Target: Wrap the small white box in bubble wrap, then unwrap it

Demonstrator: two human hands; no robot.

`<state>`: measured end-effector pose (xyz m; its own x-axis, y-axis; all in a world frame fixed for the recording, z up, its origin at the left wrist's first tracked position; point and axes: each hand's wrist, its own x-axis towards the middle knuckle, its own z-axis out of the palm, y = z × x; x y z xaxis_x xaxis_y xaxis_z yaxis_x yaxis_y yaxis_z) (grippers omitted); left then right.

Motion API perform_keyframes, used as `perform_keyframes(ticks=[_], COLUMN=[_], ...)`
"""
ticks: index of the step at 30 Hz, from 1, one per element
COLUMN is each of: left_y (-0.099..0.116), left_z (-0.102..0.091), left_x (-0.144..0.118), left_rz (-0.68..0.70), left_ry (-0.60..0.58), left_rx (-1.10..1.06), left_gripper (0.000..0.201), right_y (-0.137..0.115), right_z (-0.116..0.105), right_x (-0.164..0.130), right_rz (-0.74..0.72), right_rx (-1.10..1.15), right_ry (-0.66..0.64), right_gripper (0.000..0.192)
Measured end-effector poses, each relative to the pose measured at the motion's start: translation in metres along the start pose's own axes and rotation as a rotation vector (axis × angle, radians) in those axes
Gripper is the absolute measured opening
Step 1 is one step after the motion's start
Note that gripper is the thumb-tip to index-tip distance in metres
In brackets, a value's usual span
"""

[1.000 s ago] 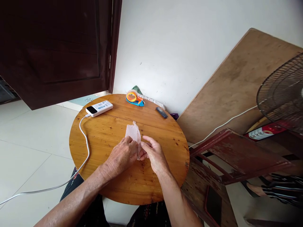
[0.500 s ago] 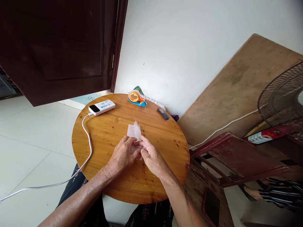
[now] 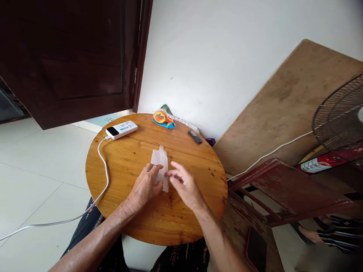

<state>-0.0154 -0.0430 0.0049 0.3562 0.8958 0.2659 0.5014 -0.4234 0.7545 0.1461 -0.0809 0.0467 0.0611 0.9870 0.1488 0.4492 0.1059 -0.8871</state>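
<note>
Change since 0.5 s ago: the right hand point(image 3: 185, 185) has drawn slightly off to its own side, and more of the clear plastic bag point(image 3: 160, 164) now shows between the 2 hands; the bag's near end, covered earlier, is visible as a folded strip. The left hand point(image 3: 144, 185) has kept its place.

Left hand: palm down on the round wooden table point(image 3: 127, 211), fingers loosely extended, fingertips pressing the bag's left edge flat against the wood. It does not grasp.

Right hand: fingers part spread, thumb and forefinger brought together at the bag's right edge. Whether they actually pinch the film cannot be told.

Bag: lies flat on the table between the hands and runs away from them toward the wall.

Beyond the left hand, at the far table edge: 1 white power bank point(image 3: 121, 129), with a white cable point(image 3: 103, 166) trailing off the table on that side. Beyond both hands, nearest the wall: 1 orange and blue tape dispenser point(image 3: 162, 118). Beyond the right hand: 1 small dark object point(image 3: 194, 136), blurred. Well off to the right hand's side: a leaning wooden board point(image 3: 286, 102) and a fan grille point(image 3: 338, 121).
</note>
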Motion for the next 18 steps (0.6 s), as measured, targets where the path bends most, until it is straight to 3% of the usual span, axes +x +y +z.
perform_keyframes(ticks=[6, 10, 14, 18], left_y=[0.000, 0.003, 0.001, -0.004], left_z=[-0.004, -0.008, -0.005, 0.001], left_x=[0.003, 0.006, 0.004, 0.001], left_rz=[0.012, 0.003, 0.023, 0.056], left_ry=[-0.043, -0.083, -0.057, -0.006], left_rx=[0.042, 0.079, 0.088, 0.062], left_gripper=[0.043, 0.044, 0.052, 0.041], right_y=[0.014, 0.025, 0.032, 0.031], right_z=[0.006, -0.002, 0.000, 0.009], right_x=[-0.002, 0.011, 0.026, 0.040], right_rz=[0.010, 0.179, 0.379, 0.465], right_rx=[0.073, 0.151, 0.192, 0.218], right_ry=[0.008, 0.129, 0.097, 0.054], right_gripper=[0.039, 0.035, 0.045, 0.048])
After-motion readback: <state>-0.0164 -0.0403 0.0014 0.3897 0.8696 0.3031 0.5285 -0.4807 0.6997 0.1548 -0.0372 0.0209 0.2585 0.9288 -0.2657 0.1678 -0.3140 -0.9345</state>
